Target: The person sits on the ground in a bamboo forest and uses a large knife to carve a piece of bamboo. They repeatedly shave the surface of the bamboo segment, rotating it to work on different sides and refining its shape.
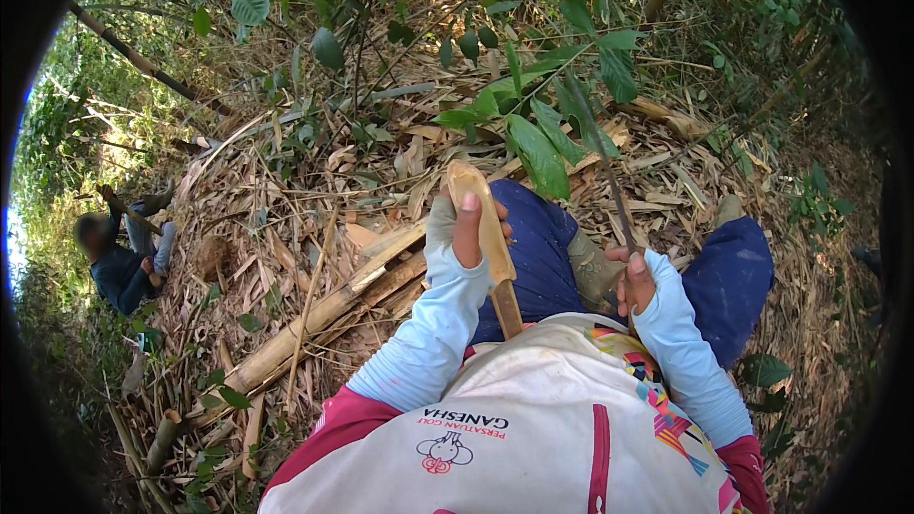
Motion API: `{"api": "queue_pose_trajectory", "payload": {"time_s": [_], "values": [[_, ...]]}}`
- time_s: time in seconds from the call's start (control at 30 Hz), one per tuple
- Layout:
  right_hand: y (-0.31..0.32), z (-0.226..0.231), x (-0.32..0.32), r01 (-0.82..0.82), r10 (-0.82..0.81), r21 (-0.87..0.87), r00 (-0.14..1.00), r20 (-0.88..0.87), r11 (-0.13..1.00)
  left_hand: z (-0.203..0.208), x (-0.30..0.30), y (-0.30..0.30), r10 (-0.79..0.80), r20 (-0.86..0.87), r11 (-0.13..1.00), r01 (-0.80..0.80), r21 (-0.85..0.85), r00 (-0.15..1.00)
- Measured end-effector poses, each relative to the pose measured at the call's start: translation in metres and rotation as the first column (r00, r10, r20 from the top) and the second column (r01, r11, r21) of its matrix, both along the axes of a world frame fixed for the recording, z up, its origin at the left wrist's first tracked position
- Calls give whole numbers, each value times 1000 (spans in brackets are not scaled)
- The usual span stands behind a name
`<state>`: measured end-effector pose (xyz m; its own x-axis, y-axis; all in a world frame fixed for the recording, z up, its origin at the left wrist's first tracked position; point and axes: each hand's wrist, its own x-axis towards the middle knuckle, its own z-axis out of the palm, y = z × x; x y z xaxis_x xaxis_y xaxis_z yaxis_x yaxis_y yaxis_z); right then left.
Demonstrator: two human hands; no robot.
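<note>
My left hand (pixel 465 228) is closed around a carved pale wooden piece (pixel 493 246), thumb lying along its face. The piece has a broad, rounded, slightly hollowed upper end. Its narrow lower end points down at my shirt. Over my right knee side, my right hand (pixel 636 284) is wrapped round the lower end of a long, thin dark blade (pixel 606 167). This blade slants up and left, away from me, past green leaves. Its grip is mostly hidden in my fingers. Blade and wooden piece are apart.
Split bamboo poles (pixel 314 328) lie on the ground left of my legs, among dry leaves and shavings (pixel 381 181). A leafy green branch (pixel 543 148) hangs just beyond my knees. Farther left, another person (pixel 124 257) sits holding a stick-like thing. Undergrowth surrounds us.
</note>
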<state>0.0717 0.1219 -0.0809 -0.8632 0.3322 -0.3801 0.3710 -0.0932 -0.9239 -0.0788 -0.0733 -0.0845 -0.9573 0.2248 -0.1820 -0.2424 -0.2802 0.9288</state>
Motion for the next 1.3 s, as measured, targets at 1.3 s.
{"api": "queue_pose_trajectory", "payload": {"time_s": [1.3], "values": [[22, 57, 24, -316, 315, 831, 932, 181, 458, 13, 26, 0, -395, -267, 907, 419, 36, 879]]}}
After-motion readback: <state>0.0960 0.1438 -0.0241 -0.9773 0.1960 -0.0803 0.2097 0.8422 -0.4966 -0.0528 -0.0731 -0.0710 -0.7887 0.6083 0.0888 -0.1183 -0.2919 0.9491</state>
